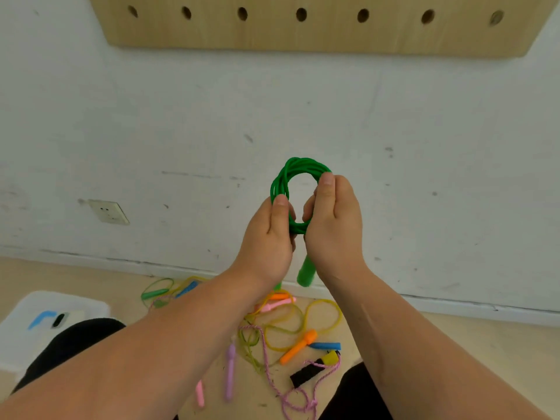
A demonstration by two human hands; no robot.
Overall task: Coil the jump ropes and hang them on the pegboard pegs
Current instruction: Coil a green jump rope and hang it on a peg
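The coiled green plastic jump rope (289, 174) is held up in mid-air in front of the scuffed white wall (151, 131), its several loops forming one upright ring. The left hand (269, 241) grips the coil's lower left side, with the thumb pressed along the strands. The right hand (333, 225) clasps the coil's right side, its thumb on the upper right of the ring and its fingers curled in behind. A green plastic handle (306, 272) hangs straight below the coil, between the two wrists.

Well above the coil, a pale wooden pegboard (303, 34) with a row of round holes is fixed to the wall. Below the coil, a loose tangle of other ropes lies on the tan floor (454, 344): a yellow rope (321, 316), a pink braided cord (266, 359), an orange handle (298, 347), a blue handle (325, 346) and a black-and-yellow handle (312, 369). Far left of the coil is a white wall socket (108, 211); lower left of the coil stands a white plastic box (54, 301).
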